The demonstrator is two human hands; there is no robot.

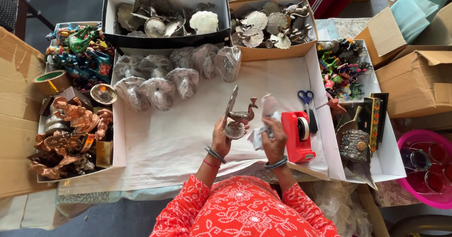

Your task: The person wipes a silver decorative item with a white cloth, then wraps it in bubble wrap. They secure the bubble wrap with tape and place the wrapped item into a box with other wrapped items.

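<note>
Two hands over white sheet [188,133], mid-scene. Left hand [221,136] fingers curled around base of silver metal peacock figurine [237,117], held upright. Right hand [274,136] fingers closed on crumpled white cloth [263,124], just right of figurine. Red tape dispenser [297,136] right beside. Wrapped pieces [174,74] farther back.

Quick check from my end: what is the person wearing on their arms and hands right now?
Both hands are bare, no gloves. The left hand has grey metal bangles and a thin red thread at the wrist. The right hand has grey bangles too. The sleeves are orange-red with a white floral print, ending near the elbows.
</note>
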